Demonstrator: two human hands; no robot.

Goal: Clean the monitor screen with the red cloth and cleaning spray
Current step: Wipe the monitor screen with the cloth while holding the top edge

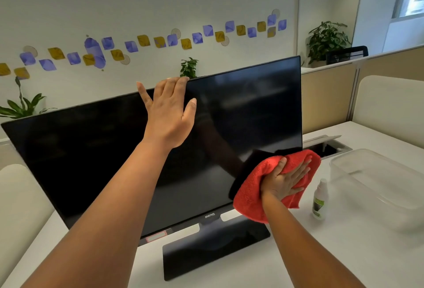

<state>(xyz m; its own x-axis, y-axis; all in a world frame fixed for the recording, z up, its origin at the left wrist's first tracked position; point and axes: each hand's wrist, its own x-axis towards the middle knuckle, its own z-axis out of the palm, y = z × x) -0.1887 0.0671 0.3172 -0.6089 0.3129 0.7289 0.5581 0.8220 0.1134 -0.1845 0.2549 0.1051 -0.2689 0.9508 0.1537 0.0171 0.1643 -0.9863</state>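
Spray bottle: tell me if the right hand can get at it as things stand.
Probably yes. The spray bottle stands upright on the desk just right of the right hand, with nothing between them. But that hand is pressing the red cloth to the monitor, so it must free itself first.

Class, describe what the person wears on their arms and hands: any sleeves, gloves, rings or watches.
Both arms are bare right up to the frame's edge, with no sleeves showing. The left hand and right hand have no gloves, and no rings, watch or bracelets are visible.
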